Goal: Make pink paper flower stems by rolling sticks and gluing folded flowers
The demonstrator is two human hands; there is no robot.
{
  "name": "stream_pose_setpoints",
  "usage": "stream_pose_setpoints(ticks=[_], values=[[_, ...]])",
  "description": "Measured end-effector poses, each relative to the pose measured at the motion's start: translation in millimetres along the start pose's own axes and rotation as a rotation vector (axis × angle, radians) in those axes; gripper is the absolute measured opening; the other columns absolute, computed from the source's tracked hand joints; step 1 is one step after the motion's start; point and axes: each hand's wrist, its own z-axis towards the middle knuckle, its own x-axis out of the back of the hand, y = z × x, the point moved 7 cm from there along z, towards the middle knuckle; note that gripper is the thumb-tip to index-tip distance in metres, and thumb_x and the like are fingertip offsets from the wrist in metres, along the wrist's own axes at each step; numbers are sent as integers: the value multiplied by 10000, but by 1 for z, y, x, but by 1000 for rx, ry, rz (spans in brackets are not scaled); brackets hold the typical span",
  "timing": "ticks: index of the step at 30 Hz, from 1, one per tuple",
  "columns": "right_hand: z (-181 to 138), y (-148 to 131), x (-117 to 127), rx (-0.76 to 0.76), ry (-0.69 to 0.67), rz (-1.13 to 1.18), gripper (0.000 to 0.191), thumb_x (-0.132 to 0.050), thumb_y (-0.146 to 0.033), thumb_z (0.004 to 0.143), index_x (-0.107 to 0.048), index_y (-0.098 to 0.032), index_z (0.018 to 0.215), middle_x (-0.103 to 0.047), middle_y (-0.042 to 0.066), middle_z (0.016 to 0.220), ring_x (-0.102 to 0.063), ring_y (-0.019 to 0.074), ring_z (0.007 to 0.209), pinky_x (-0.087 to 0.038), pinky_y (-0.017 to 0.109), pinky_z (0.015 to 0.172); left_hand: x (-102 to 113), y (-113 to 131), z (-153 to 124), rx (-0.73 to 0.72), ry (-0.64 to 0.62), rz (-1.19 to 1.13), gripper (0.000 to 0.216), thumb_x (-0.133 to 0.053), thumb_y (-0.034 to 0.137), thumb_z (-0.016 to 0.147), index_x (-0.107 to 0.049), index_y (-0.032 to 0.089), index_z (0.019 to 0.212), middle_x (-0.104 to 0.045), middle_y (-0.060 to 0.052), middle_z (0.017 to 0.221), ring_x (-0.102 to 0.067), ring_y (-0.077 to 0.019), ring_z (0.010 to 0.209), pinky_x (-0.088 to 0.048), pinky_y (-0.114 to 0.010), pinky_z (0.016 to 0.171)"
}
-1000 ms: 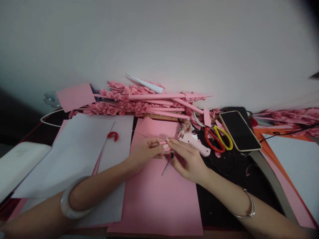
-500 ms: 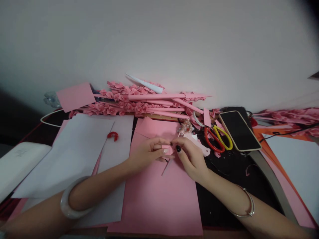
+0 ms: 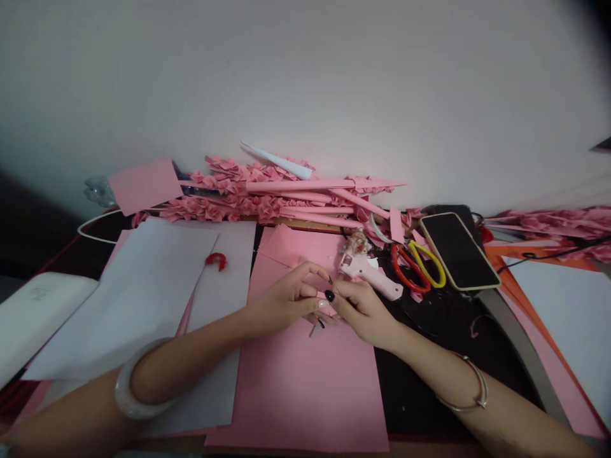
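Over the pink paper sheets [image 3: 310,394], my left hand [image 3: 289,298] and my right hand [image 3: 365,312] meet fingertip to fingertip. Between them is a small folded piece of pink paper [image 3: 327,312], mostly covered by the fingers. Left thumb and fingers grip it from one side, while the index finger arches above. On the other side, my right thumb and index finger pinch its edge. A short pale strip end [image 3: 313,331] shows below the left fingers. Just beyond my right hand lies a pale pink glue gun [image 3: 372,277], its nozzle end crusted with residue.
Pink paper flower stems [image 3: 267,207] and rolled cones lie along the wall. Scissors [image 3: 413,267] with red and yellow handles and a phone [image 3: 461,251] are at right. White sheets [image 3: 128,286], a red curled piece [image 3: 216,261] and a white device [image 3: 48,318] occupy the left.
Both hands have drawn slightly lower and changed their grip on the folded paper. My right hand has shifted down, uncovering more of the glue gun. The left index finger now arches higher.
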Motion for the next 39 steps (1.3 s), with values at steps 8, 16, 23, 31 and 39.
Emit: stream_pose_setpoints(ticks=[8,16,23,31,39], values=[[-4,5,-2,-46,66,-92,295,-354,-203,907,-347,-188,613,-349,-66,480,-303,65,419,-235,209,429,1,-2,0,26,11,-9,199,-552,232,838,-418,195,981,-631,20,654,-694,-193,711,-536,-261,578],[-3,7,8,-35,179,-148,326,-382,-233,909,-294,-197,598,-275,-66,537,-273,80,485,-232,224,468,21,-4,2,-24,224,70,117,-576,231,808,-548,132,864,-669,-15,714,-689,-147,677,-532,-245,650],[-1,8,4,-45,109,-138,298,-373,-218,913,-349,-187,617,-299,-61,540,-292,84,489,-240,233,484,23,-3,2,-98,243,101,174,-544,211,827,-532,158,992,-676,-16,750,-690,-151,690,-541,-253,644],[-2,5,5,-12,149,-227,279,-375,-163,887,-304,-198,619,-301,-62,543,-298,86,488,-248,231,498,27,10,-6,-142,390,342,180,-493,200,847,-618,125,952,-658,-29,716,-655,-132,646,-545,-252,636],[-1,3,3,14,133,-265,256,-389,-148,851,-296,-203,620,-312,-61,536,-309,89,486,-248,231,491,24,19,-9,-262,399,576,209,-521,210,828,-675,136,949,-687,-47,826,-625,-144,746,-521,-260,718]])
